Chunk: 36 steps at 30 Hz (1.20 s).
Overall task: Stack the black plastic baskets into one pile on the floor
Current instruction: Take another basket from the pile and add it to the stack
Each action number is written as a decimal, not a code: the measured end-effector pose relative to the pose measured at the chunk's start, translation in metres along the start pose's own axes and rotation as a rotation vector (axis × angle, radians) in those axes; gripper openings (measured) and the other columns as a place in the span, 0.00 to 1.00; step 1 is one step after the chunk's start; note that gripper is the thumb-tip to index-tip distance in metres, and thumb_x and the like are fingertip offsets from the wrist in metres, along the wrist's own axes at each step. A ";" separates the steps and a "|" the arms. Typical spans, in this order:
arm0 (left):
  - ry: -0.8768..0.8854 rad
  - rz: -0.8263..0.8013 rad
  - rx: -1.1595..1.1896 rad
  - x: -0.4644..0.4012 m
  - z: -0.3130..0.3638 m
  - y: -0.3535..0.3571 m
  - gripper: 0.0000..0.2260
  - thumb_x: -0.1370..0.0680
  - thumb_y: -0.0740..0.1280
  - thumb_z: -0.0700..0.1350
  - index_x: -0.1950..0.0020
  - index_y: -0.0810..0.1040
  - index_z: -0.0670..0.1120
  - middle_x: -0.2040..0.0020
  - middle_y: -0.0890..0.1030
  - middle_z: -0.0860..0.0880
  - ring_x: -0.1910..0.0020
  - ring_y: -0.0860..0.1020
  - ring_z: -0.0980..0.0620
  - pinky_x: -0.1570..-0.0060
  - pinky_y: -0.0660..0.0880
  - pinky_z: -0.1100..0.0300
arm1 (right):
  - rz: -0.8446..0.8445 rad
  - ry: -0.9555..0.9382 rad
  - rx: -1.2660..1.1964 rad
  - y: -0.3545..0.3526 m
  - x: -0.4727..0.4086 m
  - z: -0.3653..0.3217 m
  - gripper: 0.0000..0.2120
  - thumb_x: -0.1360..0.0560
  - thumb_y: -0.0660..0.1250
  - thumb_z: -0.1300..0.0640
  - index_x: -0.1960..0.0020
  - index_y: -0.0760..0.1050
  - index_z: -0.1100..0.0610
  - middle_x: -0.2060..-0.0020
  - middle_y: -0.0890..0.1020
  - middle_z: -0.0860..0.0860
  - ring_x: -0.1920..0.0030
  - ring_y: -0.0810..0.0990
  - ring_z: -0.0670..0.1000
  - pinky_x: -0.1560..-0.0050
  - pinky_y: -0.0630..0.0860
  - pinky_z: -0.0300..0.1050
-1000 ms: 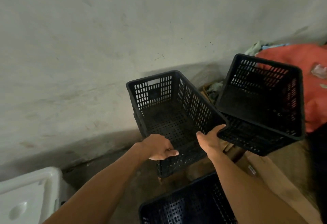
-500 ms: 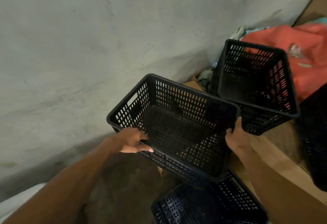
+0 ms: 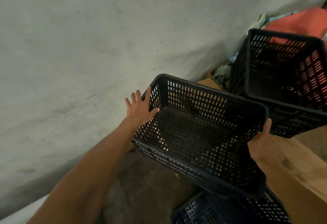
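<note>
A black perforated basket (image 3: 198, 135) fills the centre, lifted and tilted, its opening toward me. My right hand (image 3: 265, 146) grips its right rim, thumb over the edge. My left hand (image 3: 140, 108) lies flat with fingers spread against the outside of its left wall, thumb hooked over the rim. Below it, at the bottom edge, a second black basket (image 3: 221, 209) stands on the floor, partly hidden. A third black basket (image 3: 283, 75) rests tilted at the upper right, behind the held one.
A grey plaster wall (image 3: 88, 47) runs along the left and back. Brown cardboard (image 3: 309, 162) lies on the right under the third basket. An orange-red bundle (image 3: 300, 22) and cloth scraps sit behind it. Bare concrete floor (image 3: 141, 188) shows below my left arm.
The held basket has swung up and toward me, over the basket on the floor. My left hand let go of the near rim and now presses spread against the left wall.
</note>
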State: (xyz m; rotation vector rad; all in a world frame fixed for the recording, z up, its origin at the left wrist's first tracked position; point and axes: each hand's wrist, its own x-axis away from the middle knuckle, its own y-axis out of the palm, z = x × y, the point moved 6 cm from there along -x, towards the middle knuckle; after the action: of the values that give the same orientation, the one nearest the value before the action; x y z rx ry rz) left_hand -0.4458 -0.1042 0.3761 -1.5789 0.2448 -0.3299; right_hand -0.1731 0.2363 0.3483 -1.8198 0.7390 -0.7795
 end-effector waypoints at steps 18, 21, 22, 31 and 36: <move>-0.031 0.112 0.273 -0.009 -0.050 0.038 0.27 0.18 0.58 0.55 0.22 0.50 0.65 0.51 0.83 0.39 0.54 0.80 0.38 0.61 0.71 0.52 | 0.074 0.012 0.060 0.011 -0.026 0.011 0.31 0.17 0.50 0.50 0.19 0.39 0.47 0.60 0.81 0.57 0.74 0.64 0.50 0.73 0.57 0.45; -0.009 0.100 0.347 0.003 -0.050 0.042 0.29 0.18 0.59 0.52 0.22 0.48 0.66 0.48 0.83 0.39 0.53 0.80 0.35 0.60 0.72 0.50 | 0.054 0.020 0.027 0.011 -0.025 0.018 0.33 0.17 0.52 0.49 0.21 0.34 0.45 0.68 0.74 0.56 0.73 0.67 0.52 0.68 0.65 0.46; -0.001 0.101 0.363 0.008 -0.048 0.041 0.29 0.18 0.60 0.52 0.22 0.48 0.66 0.48 0.83 0.39 0.52 0.80 0.34 0.60 0.73 0.49 | 0.038 0.002 0.016 0.013 -0.025 0.020 0.35 0.17 0.54 0.51 0.20 0.34 0.46 0.67 0.77 0.58 0.72 0.70 0.54 0.67 0.68 0.46; -0.149 0.075 0.220 0.082 -0.030 0.039 0.35 0.19 0.63 0.51 0.20 0.43 0.59 0.57 0.81 0.40 0.64 0.77 0.42 0.64 0.72 0.51 | 0.039 -0.152 -0.048 0.012 -0.035 0.044 0.35 0.17 0.56 0.52 0.19 0.36 0.48 0.51 0.82 0.63 0.59 0.80 0.62 0.55 0.78 0.54; -0.269 0.063 0.210 0.149 -0.011 0.041 0.36 0.19 0.63 0.51 0.20 0.42 0.59 0.53 0.81 0.39 0.59 0.80 0.38 0.62 0.71 0.50 | 0.054 -0.253 0.099 0.000 -0.039 0.066 0.36 0.17 0.55 0.49 0.21 0.34 0.46 0.62 0.82 0.58 0.68 0.76 0.58 0.70 0.66 0.46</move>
State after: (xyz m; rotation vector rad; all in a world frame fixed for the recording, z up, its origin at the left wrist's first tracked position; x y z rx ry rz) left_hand -0.3084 -0.1690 0.3443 -1.3872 0.0493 -0.0876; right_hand -0.1449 0.3019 0.3211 -1.7616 0.5721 -0.5290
